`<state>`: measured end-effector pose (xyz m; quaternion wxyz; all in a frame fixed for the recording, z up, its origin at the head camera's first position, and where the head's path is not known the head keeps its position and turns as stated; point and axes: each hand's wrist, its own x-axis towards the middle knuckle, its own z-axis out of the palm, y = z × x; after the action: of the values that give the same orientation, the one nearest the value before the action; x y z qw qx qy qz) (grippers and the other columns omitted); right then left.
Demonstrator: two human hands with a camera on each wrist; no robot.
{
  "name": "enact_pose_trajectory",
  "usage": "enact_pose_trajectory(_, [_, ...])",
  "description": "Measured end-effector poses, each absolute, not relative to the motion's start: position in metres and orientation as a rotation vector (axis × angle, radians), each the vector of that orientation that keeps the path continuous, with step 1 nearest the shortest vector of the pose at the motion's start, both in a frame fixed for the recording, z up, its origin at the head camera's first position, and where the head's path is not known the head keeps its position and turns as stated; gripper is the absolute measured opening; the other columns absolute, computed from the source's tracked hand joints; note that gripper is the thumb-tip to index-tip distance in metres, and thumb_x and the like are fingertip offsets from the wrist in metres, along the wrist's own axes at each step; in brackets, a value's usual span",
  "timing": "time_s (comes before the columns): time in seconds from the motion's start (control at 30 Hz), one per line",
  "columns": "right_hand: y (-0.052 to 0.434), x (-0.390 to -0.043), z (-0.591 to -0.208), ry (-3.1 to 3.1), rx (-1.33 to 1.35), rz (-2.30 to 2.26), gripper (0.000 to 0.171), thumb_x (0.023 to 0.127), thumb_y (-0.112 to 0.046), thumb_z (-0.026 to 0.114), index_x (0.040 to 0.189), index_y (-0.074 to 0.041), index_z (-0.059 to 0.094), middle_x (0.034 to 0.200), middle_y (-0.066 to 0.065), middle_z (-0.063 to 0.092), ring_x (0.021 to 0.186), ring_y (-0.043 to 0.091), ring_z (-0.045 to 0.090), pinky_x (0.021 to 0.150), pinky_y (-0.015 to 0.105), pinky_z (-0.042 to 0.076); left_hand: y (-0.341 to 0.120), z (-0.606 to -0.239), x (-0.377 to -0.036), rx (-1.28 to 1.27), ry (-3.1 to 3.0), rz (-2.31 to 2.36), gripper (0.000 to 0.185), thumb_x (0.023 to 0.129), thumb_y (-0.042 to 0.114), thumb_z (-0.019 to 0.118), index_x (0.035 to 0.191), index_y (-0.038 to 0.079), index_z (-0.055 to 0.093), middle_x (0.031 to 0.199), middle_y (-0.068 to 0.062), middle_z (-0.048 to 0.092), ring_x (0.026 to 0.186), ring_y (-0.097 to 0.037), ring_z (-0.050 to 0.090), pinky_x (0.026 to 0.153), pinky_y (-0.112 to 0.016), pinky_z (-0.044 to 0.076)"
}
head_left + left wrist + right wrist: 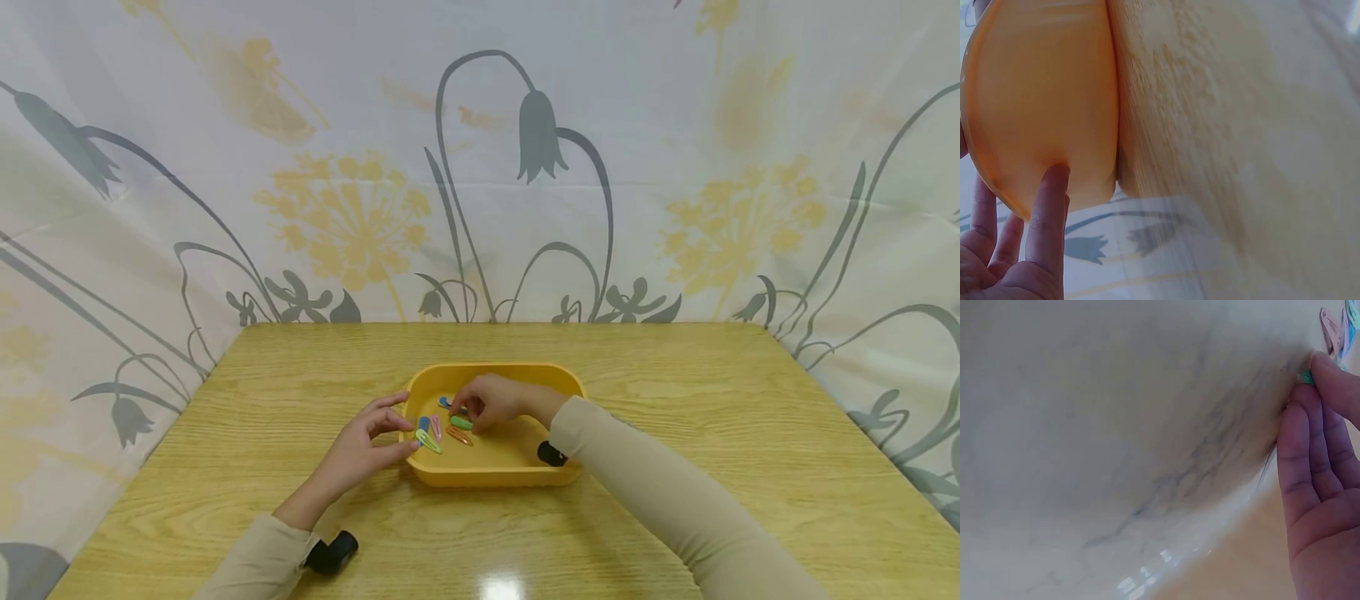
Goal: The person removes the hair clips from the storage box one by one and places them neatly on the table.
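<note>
A yellow tray [498, 372] stands in the middle of the wooden table and holds several coloured hair clips. My right hand [463, 414] reaches into it from the right and pinches a green clip [461, 422]; in the right wrist view a bit of that green clip [1305, 377] shows at the fingertips [1310, 456], with a pink clip [1330, 328] beyond. An orange clip [459, 435], a pink clip [436, 427] and a lime clip [429, 442] lie beside it. My left hand [390, 429] is at the tray's left rim, with a straight finger [1047, 206] against the tray's outer wall [1041, 94].
The wooden table [712, 433] stretches to both sides of the tray. A floral curtain [480, 167] closes off the back and the sides. Black wrist cameras [332, 552] sit on both sleeves.
</note>
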<state>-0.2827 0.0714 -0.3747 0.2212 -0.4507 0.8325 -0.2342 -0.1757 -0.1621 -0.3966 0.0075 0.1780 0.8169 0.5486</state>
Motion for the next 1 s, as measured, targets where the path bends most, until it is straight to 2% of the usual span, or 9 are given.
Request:
enact_pose_trajectory(0.2, [0.076, -0.284, -0.374, 2.284, -1.23, -0.728, 0.034, 0.079, 0.005, 0.068, 0.113, 0.001, 0.063, 0.07, -0.002, 0.056, 0.06, 0.005, 0.045, 0.058, 0.018, 0.042, -0.162, -0.397, -0.176, 0.573, 2.558, 1.72, 0.021, 0.082, 0.015, 0.073, 0.095, 0.002, 0.065, 0.141, -0.011, 0.04, 0.109, -0.03, 0.052, 0.096, -0.051, 0.039])
enact_pose_trajectory(0.37, [0.077, -0.283, -0.367, 2.28, -1.246, -0.782, 0.034, 0.082, 0.007, 0.064, 0.115, 0.0, 0.062, 0.074, -0.002, 0.059, 0.064, 0.006, 0.051, 0.064, 0.019, 0.047, -0.162, -0.398, -0.177, 0.576, 2.55, 1.726, 0.022, 0.082, 0.016, 0.073, 0.096, 0.001, 0.064, 0.141, -0.012, 0.039, 0.111, -0.032, 0.051, 0.096, -0.053, 0.039])
enact_pose_trajectory(0.53, [0.077, -0.28, -0.36, 2.233, -1.205, -0.879, 0.034, 0.083, 0.006, 0.063, 0.117, 0.003, 0.06, 0.074, 0.003, 0.059, 0.066, 0.025, 0.06, 0.062, 0.03, 0.052, -0.162, -0.398, -0.176, 0.559, 2.54, 1.729, 0.022, 0.082, 0.016, 0.073, 0.096, 0.001, 0.064, 0.142, -0.012, 0.038, 0.112, -0.034, 0.05, 0.094, -0.052, 0.041])
enact_pose_trajectory(0.7, [0.077, -0.276, -0.353, 2.204, -1.175, -0.949, 0.034, 0.085, 0.007, 0.06, 0.119, 0.004, 0.057, 0.074, 0.011, 0.06, 0.067, 0.04, 0.059, 0.063, 0.044, 0.052, -0.162, -0.398, -0.175, 0.55, 2.54, 1.725, 0.022, 0.082, 0.016, 0.072, 0.096, 0.001, 0.064, 0.142, -0.011, 0.038, 0.113, -0.034, 0.05, 0.095, -0.052, 0.041])
enact_pose_trajectory(0.83, [0.078, -0.272, -0.347, 2.195, -1.176, -0.998, 0.036, 0.086, 0.006, 0.06, 0.122, 0.005, 0.054, 0.074, 0.015, 0.061, 0.067, 0.043, 0.058, 0.061, 0.044, 0.051, -0.162, -0.398, -0.175, 0.564, 2.548, 1.723, 0.021, 0.083, 0.016, 0.072, 0.096, 0.001, 0.064, 0.142, -0.012, 0.038, 0.112, -0.032, 0.051, 0.096, -0.053, 0.039])
enact_pose_trajectory(1.0, [0.08, -0.269, -0.34, 2.218, -1.181, -1.067, 0.039, 0.085, 0.003, 0.063, 0.123, 0.006, 0.053, 0.077, 0.006, 0.061, 0.07, 0.039, 0.058, 0.062, 0.043, 0.05, -0.162, -0.398, -0.175, 0.574, 2.554, 1.718, 0.021, 0.083, 0.016, 0.072, 0.096, 0.002, 0.065, 0.142, -0.012, 0.038, 0.111, -0.032, 0.051, 0.096, -0.053, 0.039])
